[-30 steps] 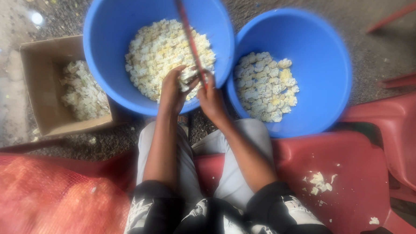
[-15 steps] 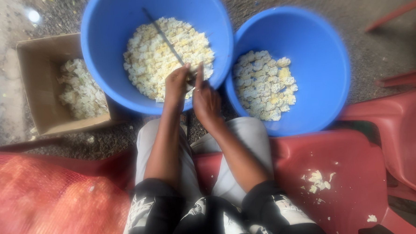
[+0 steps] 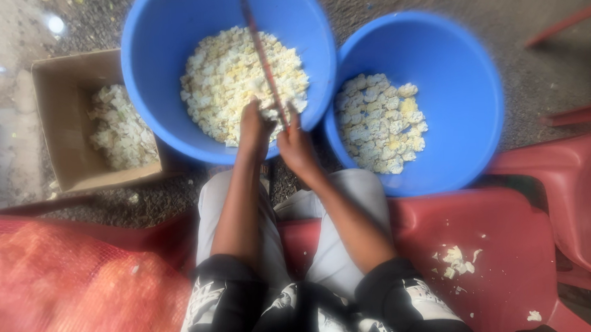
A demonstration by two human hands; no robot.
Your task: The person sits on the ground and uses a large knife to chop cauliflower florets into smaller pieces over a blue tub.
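Both my hands meet over the near rim of a large blue tub point(image 3: 153, 92) filled with pale yellow-white pieces point(image 3: 232, 76). My right hand point(image 3: 296, 145) grips a long thin blade point(image 3: 260, 51) that points away over the tub. My left hand point(image 3: 255, 124) is closed around a small piece right beside the blade; the piece itself is mostly hidden. A second blue tub point(image 3: 465, 92) to the right holds cut pale pieces point(image 3: 380, 122).
A cardboard box point(image 3: 63, 163) with pale scraps point(image 3: 118, 127) sits at the left. I sit on red plastic seating point(image 3: 511, 243) with a few scraps point(image 3: 456, 262) on it. A red mesh sack point(image 3: 68, 289) lies at lower left. The ground is gravel.
The blade has swung from leaning left back to nearly upright, tilted slightly left. My hands stayed at the tub's near rim, shifting only a little.
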